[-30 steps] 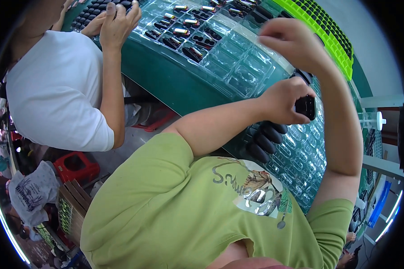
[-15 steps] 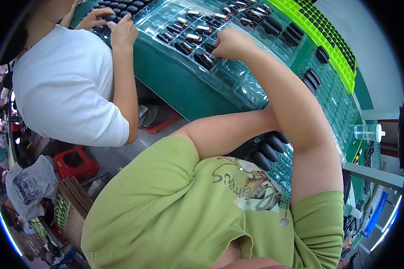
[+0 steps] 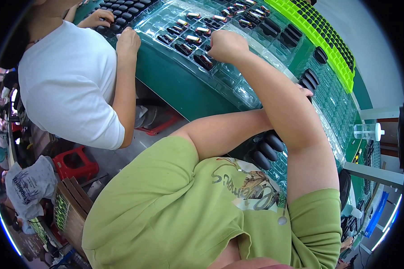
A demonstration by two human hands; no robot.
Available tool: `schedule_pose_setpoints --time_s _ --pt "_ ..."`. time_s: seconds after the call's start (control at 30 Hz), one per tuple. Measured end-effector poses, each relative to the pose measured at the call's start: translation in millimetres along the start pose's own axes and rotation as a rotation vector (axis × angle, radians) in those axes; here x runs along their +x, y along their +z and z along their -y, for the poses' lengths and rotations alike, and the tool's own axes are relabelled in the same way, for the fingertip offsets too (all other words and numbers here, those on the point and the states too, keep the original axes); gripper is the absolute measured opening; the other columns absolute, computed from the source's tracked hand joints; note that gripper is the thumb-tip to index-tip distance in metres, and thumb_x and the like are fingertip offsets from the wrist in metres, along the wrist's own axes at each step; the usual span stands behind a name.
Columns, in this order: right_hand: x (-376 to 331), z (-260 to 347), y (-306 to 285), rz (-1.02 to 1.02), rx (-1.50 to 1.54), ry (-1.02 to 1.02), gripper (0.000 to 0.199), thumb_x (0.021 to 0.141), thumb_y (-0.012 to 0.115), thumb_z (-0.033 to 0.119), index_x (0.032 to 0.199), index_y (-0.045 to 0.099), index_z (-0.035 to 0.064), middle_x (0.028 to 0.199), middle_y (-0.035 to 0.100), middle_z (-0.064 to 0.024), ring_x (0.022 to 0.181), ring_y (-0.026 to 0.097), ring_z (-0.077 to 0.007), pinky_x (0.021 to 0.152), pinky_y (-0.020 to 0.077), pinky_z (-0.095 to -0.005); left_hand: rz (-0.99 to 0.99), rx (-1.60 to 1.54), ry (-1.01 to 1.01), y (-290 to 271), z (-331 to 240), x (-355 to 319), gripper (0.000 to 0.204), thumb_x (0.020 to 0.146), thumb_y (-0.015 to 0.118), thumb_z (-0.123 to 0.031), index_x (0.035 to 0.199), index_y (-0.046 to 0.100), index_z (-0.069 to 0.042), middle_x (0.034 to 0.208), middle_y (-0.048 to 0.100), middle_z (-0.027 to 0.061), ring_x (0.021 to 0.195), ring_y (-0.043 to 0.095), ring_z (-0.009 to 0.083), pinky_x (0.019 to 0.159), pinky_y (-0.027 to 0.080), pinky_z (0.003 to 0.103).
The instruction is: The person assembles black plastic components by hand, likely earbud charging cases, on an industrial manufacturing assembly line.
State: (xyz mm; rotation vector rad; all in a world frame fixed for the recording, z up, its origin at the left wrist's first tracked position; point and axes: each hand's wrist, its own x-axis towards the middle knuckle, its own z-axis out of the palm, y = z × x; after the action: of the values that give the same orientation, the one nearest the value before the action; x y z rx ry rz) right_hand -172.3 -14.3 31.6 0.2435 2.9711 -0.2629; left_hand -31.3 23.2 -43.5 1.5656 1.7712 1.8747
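Observation:
My right hand [image 3: 229,47] is closed, its fingers curled down over the clear plastic tray [image 3: 220,80]. Whatever its fingertips may hold is hidden beneath them. Beside them, a black shell part [image 3: 203,62] lies in a tray compartment. Other compartments hold black parts with small silver-and-red pieces [image 3: 193,39]. My left arm crosses beneath the right one. Only some fingers of my left hand [image 3: 306,91] show past the right forearm, at the near end of a few black oval cases [image 3: 309,80]. Whether they grip one is hidden.
At my left, a co-worker in a white shirt [image 3: 72,85] works by rows of black cases [image 3: 123,11]. A bright green rack [image 3: 327,47] edges the table's far right. More black oval cases [image 3: 267,150] lie near my body. A red stool [image 3: 76,163] stands on the floor.
My right hand has shifted slightly left over the tray. My left fingers have come into view beside the black oval cases. The co-worker's hands have moved apart.

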Motion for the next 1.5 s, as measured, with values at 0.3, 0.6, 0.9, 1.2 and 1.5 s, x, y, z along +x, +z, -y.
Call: schedule_pose_setpoints --time_s 0.3,0.6,0.9,1.2,1.5 --pt "11.8 0.1 7.3 0.039 0.062 0.05 0.02 0.077 0.07 0.023 0.096 0.074 0.0177 0.102 0.073 -0.0101 0.099 0.068 -0.0309 0.082 0.0552 -0.0423 0.101 0.035 -0.226 -11.3 -14.6 10.8 0.066 0.08 0.078 -0.029 0.137 0.052 -0.008 0.133 0.051 0.0197 0.126 0.048 0.0367 0.109 0.037 0.043" --pt "-76.1 -53.3 -50.3 -0.361 0.779 -0.269 0.026 0.081 0.079 0.011 0.103 0.069 0.0025 0.099 0.067 -0.0065 0.085 0.065 -0.0141 0.075 0.0536 -0.0291 0.061 0.275 0.119 -7.8 -18.4 -5.4 0.057 0.078 0.08 -0.028 0.125 0.058 -0.005 0.128 0.06 0.0149 0.114 0.058 0.0345 0.099 0.045 0.044" --pt "-285.2 -158.3 -37.4 -0.836 0.819 -0.305 0.032 0.079 0.069 -0.014 0.106 0.072 0.0022 0.112 0.065 -0.0081 0.091 0.063 -0.0122 0.078 0.0526 -0.0236 -0.018 -0.457 -0.355 -23.4 -3.9 3.4 0.065 0.069 0.09 -0.018 0.12 0.061 0.01 0.129 0.057 0.0177 0.114 0.062 0.0261 0.094 0.056 0.035" --pt "-330.0 -179.4 16.2 -0.863 0.481 -0.217 0.038 0.072 0.067 -0.014 0.102 0.075 0.0082 0.12 0.062 -0.013 0.093 0.067 -0.0224 0.076 0.0573 -0.0332 0.574 -1.384 -0.654 -32.8 -44.9 -1.3 0.07 0.084 0.071 -0.033 0.134 0.048 0.011 0.129 0.058 0.0271 0.119 0.061 0.0418 0.107 0.048 0.048" --pt "-329.9 -181.9 34.3 -0.707 0.964 -0.149 0.044 0.073 0.083 0.004 0.115 0.07 0.0068 0.12 0.061 -0.0107 0.096 0.064 -0.018 0.086 0.0538 -0.0304 0.669 -1.322 -0.695 -40.2 -42.3 -3.1 0.068 0.082 0.072 -0.03 0.132 0.051 0.012 0.124 0.061 0.0292 0.114 0.064 0.0401 0.104 0.05 0.049"
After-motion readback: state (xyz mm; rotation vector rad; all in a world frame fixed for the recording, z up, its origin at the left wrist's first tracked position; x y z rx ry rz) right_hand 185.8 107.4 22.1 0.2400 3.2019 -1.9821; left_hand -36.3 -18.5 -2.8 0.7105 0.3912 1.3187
